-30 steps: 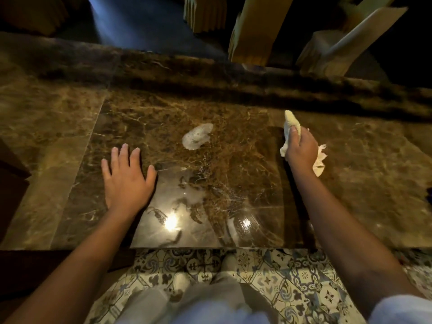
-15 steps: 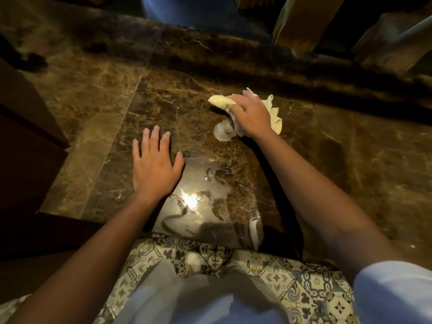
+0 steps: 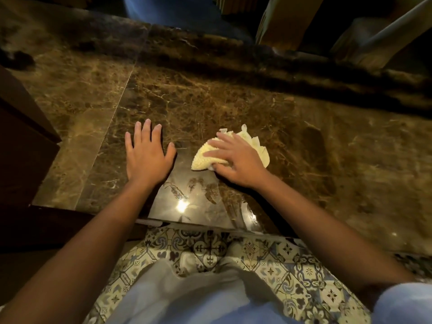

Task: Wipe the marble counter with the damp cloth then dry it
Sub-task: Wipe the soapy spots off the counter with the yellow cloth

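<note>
Currently wipe stage: right hand (image 3: 236, 163) presses damp cloth (image 3: 205, 157) flat near marble counter (image 3: 304, 141) front edge, left hand (image 3: 147, 155) splayed flat w/ nothing held; drying pending.

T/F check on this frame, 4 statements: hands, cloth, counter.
1. The right hand presses a pale yellow cloth onto the marble counter. True.
2. The left hand grips a second cloth. False: it lies flat and empty on the marble.
3. The cloth lies left of the left hand. False: it lies to its right.
4. A bright light reflection shows near the counter's front edge. True.
</note>
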